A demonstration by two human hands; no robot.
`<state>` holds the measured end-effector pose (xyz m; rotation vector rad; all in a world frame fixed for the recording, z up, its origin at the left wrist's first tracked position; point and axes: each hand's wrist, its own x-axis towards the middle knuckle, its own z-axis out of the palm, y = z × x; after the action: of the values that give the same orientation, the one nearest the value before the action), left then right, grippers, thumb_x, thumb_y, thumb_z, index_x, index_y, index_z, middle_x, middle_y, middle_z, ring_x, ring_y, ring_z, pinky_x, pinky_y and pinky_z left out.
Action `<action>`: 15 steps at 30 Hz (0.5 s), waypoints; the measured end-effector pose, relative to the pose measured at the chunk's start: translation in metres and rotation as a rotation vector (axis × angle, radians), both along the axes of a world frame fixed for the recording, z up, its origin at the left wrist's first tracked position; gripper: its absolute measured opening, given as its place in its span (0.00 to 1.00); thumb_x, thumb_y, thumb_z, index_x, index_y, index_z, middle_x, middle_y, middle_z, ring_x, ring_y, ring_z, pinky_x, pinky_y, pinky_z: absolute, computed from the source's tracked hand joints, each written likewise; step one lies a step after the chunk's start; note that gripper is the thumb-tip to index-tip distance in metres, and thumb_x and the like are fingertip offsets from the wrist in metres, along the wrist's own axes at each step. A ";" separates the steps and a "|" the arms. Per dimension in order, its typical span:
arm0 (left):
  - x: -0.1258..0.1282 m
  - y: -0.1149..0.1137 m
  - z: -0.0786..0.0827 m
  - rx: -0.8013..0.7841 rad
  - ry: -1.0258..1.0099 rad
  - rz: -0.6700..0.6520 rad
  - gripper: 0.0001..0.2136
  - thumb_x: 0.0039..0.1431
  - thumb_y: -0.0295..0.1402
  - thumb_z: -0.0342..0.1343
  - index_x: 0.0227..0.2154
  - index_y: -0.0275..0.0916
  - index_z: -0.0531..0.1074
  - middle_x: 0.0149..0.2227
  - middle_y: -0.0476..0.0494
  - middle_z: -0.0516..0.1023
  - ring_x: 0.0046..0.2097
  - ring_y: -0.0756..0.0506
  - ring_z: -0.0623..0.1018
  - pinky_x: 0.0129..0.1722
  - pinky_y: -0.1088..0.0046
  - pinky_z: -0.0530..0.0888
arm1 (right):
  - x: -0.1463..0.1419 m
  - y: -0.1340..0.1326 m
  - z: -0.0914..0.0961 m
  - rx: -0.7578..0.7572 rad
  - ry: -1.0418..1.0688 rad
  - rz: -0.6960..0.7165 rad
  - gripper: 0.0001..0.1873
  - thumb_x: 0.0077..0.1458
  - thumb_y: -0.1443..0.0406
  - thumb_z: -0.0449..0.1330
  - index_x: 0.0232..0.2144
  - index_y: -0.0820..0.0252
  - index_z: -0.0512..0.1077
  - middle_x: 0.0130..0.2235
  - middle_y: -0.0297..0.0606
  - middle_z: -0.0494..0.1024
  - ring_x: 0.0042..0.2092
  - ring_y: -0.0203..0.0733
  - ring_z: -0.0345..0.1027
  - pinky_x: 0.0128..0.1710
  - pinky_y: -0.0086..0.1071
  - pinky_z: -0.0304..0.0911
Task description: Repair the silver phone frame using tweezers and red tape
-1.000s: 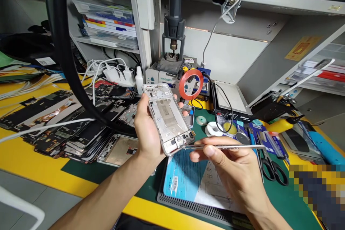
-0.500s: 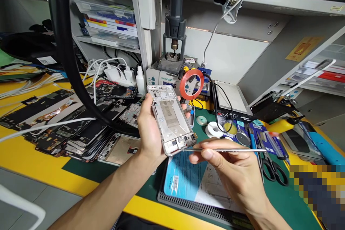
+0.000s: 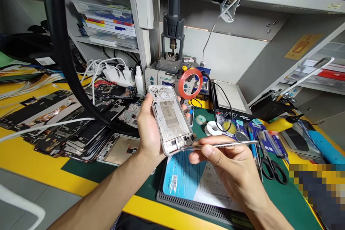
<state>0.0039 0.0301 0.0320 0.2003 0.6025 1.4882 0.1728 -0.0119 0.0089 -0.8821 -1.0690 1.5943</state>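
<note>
Being pinched by the right hand [image 3: 233, 161], a slim metal tool [image 3: 241, 143] is held at the lower edge of a silver phone frame [image 3: 174, 125]; this, marked by a grey-brown central patch [image 3: 167, 111], is gripped tilted by the left hand [image 3: 150, 131]; beyond, a red ring [image 3: 200, 84] is seen.

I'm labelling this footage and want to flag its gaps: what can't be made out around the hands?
Head view:
Back of the phone frame: turned away from the camera.
Part of the left hand: hidden behind that frame.
Tip of the metal tool: too small to judge contact.
Part of the blue-and-white sheet: covered by the right hand.
</note>
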 end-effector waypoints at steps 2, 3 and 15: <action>0.000 -0.001 0.003 -0.032 0.003 0.011 0.28 0.68 0.52 0.39 0.39 0.38 0.80 0.31 0.38 0.84 0.34 0.39 0.81 0.34 0.64 0.80 | 0.000 0.000 -0.002 0.004 -0.009 0.011 0.06 0.54 0.64 0.73 0.36 0.55 0.84 0.34 0.40 0.87 0.34 0.45 0.83 0.40 0.37 0.78; 0.001 -0.001 0.004 -0.045 0.006 0.018 0.28 0.68 0.52 0.39 0.39 0.38 0.80 0.31 0.38 0.84 0.33 0.39 0.81 0.34 0.64 0.80 | 0.000 0.001 -0.003 0.016 -0.009 0.022 0.05 0.54 0.64 0.73 0.36 0.56 0.84 0.33 0.40 0.87 0.34 0.45 0.83 0.40 0.37 0.78; 0.001 0.003 -0.005 0.015 -0.013 0.045 0.26 0.69 0.51 0.43 0.39 0.35 0.78 0.33 0.40 0.83 0.33 0.41 0.82 0.34 0.65 0.80 | -0.002 0.003 -0.012 0.063 -0.002 0.051 0.05 0.58 0.62 0.71 0.38 0.54 0.83 0.32 0.39 0.88 0.33 0.41 0.84 0.39 0.30 0.79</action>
<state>0.0052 0.0332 0.0271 0.1898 0.5891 1.5372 0.1712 -0.0091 -0.0032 -0.8197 -1.1453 1.5930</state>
